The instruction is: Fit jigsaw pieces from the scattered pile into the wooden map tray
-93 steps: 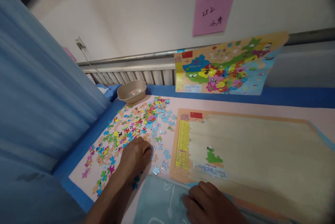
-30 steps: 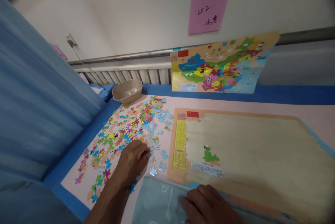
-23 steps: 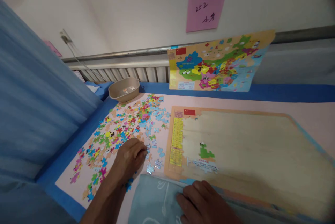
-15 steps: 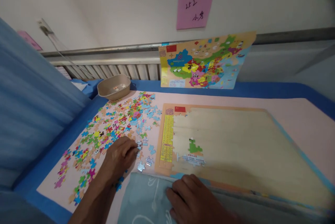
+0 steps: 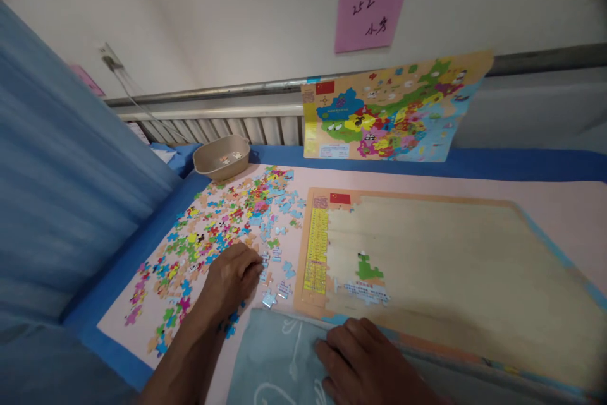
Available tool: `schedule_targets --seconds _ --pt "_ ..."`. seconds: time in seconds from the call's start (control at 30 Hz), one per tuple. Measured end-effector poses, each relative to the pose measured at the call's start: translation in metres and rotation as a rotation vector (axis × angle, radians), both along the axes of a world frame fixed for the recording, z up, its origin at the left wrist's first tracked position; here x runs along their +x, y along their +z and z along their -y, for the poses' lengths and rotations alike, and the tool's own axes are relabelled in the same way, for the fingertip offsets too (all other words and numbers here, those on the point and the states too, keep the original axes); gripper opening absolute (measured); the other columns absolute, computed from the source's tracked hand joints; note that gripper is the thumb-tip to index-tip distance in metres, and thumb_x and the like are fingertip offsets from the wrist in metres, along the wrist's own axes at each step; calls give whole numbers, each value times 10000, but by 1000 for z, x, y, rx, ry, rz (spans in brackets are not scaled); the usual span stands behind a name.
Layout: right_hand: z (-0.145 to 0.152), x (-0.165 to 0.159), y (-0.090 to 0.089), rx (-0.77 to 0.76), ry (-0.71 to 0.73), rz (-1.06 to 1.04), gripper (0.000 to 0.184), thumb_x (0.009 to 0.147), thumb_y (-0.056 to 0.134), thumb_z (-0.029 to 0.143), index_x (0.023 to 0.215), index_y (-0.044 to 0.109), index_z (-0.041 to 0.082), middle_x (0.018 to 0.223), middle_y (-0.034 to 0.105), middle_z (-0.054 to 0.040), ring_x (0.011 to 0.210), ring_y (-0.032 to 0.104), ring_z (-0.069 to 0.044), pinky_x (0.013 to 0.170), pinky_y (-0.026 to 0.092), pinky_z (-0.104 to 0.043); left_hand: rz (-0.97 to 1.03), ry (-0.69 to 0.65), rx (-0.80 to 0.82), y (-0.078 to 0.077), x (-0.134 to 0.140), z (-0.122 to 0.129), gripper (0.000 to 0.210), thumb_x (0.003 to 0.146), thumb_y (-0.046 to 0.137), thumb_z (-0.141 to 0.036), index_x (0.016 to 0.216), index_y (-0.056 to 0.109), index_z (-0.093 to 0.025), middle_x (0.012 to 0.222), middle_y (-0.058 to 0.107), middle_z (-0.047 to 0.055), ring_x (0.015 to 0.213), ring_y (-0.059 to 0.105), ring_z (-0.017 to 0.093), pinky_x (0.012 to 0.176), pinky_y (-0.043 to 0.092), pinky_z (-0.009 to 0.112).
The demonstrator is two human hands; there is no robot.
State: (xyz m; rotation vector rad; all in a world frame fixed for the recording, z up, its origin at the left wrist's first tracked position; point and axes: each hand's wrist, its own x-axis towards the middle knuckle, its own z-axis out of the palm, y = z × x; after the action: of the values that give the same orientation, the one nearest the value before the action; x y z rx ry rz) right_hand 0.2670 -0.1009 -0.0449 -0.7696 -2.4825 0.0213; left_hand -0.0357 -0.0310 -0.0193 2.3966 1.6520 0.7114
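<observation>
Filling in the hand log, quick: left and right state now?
Left hand: fingers curled beside pale-blue puzzle pieces; grip cannot be told.
Right hand: partly curled at the grey-green cloth; grip cannot be told.

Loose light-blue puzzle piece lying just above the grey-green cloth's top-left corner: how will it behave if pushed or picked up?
The light-blue piece is probably light, being small and flat. Pushed, it should slide rather than roll, since it lies flat on the pink sheet. Glare on its face suggests gloss, so it may be slippery.
</observation>
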Motion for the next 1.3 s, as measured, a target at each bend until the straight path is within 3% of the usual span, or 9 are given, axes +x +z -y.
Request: schedule_targets --seconds 0.13,0.23,0.4,0.5,0.6,0.8,1.03,1.3 --pt "-2 -2 -11 65 -9 -47 165 912 696 260 1034 602 203 836 594 -7 769 478 -207 710 339 -373 45 -16 45 3 4 -1 237 1022 542 -220 942 765 -218 865 735 51 821 687 183 753 532 307" --pt "-4 -3 -21 114 -12 -106 119 951 649 286 1025 595 211 808 581 -5 742 463 -206 693 319 -370 56 44 76 4 2 -2 251 1023 533 -214 910 758 -218 853 736 47 822 687 185 760 531 309" --pt "-6 -4 -15 91 -9 -141 68 1014 554 269 1015 601 219 812 591 -6 739 463 -208 690 329 -376 78 156 108 14 -9 3 226 996 528 -167 931 739 -218 921 748 54 894 690 203 800 526 332" --pt "-5 -3 -8 38 -14 -100 53 1001 547 213 1025 593 224 825 596 0 750 471 -204 697 345 -379 53 39 -56 25 -6 9 234 978 535 -139 910 737 -237 868 720 27 843 667 184 751 497 315" --pt "-4 -3 -12 46 -18 -81 67 977 578 212 1042 577 229 837 596 1 765 481 -206 710 357 -382 -5 -89 -212 31 4 12 231 953 555 -114 914 740 -247 833 686 12 833 642 181 736 459 313" --pt "-4 -4 -29 97 -7 -76 140 949 649 296 1037 563 229 833 581 -1 757 486 -212 698 336 -371 -77 -85 -266 28 10 11 188 894 607 -95 921 730 -234 854 659 11 852 620 190 740 414 313" --pt "-6 -4 -22 95 1 -124 98 991 601 305 1032 584 218 829 577 -10 751 462 -207 689 334 -369 -36 -11 -294 22 1 11 96 851 695 -141 900 676 -221 896 671 4 879 624 185 784 428 307" --pt "-3 -2 -25 74 -24 -98 141 952 658 313 1049 604 226 839 595 -4 774 500 -214 709 367 -385 17 4 -279 20 6 12 114 839 637 -113 865 673 -219 854 690 2 816 628 174 752 421 300"
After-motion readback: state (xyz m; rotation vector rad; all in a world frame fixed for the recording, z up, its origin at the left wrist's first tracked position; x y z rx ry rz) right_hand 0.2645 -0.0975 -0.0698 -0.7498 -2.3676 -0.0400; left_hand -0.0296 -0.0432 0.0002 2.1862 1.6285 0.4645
